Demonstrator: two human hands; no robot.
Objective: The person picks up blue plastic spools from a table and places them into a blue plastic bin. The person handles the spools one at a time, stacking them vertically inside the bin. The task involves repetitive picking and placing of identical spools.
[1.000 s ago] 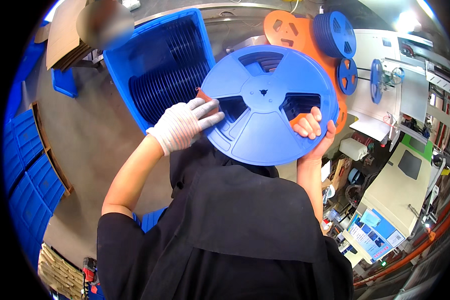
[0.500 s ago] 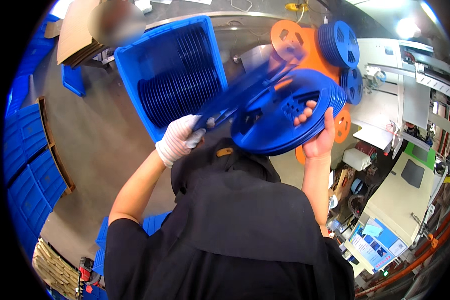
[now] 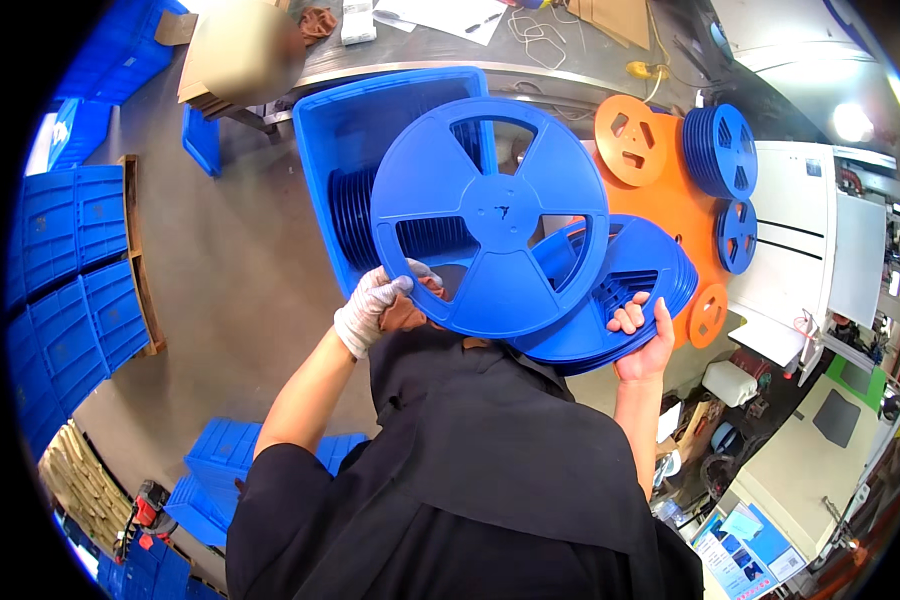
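A blue plastic reel (image 3: 510,215) with cut-out windows faces up in front of me. My left hand (image 3: 375,303), in a white glove, pinches its lower left rim, and a brown cloth (image 3: 405,316) shows under those fingers. My bare right hand (image 3: 643,342) grips a stack of blue reels (image 3: 660,285), fingers through a window and thumb on the rim. The single reel overlaps the stack's left side; whether they touch I cannot tell. Behind it stands a blue bin (image 3: 320,175) with a row of dark blue reels (image 3: 350,215) on edge, partly hidden.
Right of the bin, an orange surface (image 3: 685,205) carries more blue reels (image 3: 720,150) and orange reels (image 3: 630,140). A metal table (image 3: 420,60) with papers and cord runs across the back. Stacked blue crates (image 3: 75,230) line the left; white machinery (image 3: 795,215) stands right.
The single reel has swung from a blurred, steeply tilted pose to face up, sharp and still. The view has shifted, showing more of the back table. Both hands keep their holds.
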